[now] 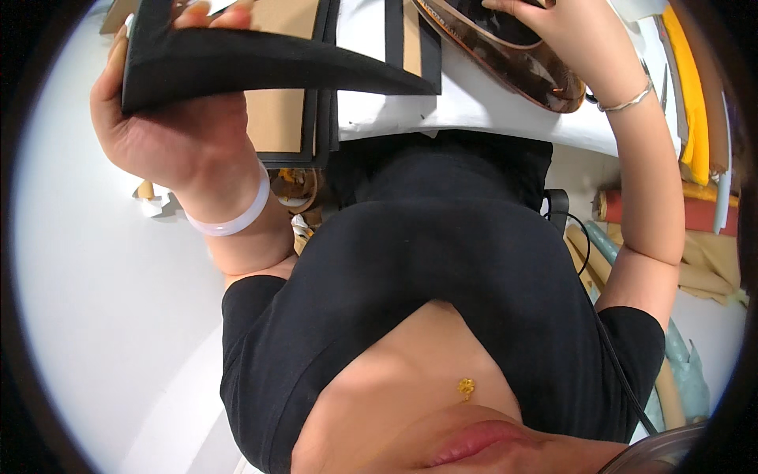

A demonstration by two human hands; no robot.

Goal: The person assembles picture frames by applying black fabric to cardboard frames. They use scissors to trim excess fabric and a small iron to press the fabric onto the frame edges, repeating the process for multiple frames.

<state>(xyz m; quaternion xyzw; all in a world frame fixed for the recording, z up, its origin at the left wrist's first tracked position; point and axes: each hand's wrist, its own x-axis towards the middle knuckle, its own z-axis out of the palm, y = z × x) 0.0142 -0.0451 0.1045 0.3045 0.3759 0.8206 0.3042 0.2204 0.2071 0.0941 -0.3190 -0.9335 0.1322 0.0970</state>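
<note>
My left hand [185, 142] is closed around a black frame [268, 67] with thick, flat sides, held tilted at the upper left. Its fingertips show through the opening, above the near side. At the top, my right hand [553, 20] is over a glossy dark-brown, boat-shaped container [545, 79] with a dark hollow inside. Its fingers are bent together at the hollow. The upper edge of the picture cuts this hand off, and whatever it pinches is hidden.
Flat black-edged tan panels [288, 118] lie beneath the raised frame. White covering [379, 118] lies over the worktable. At the right are yellow material [687, 95] and a red roll [671, 212], with rolled sheets [683, 371] lower down. A dark cable [588, 237] hangs by my right side.
</note>
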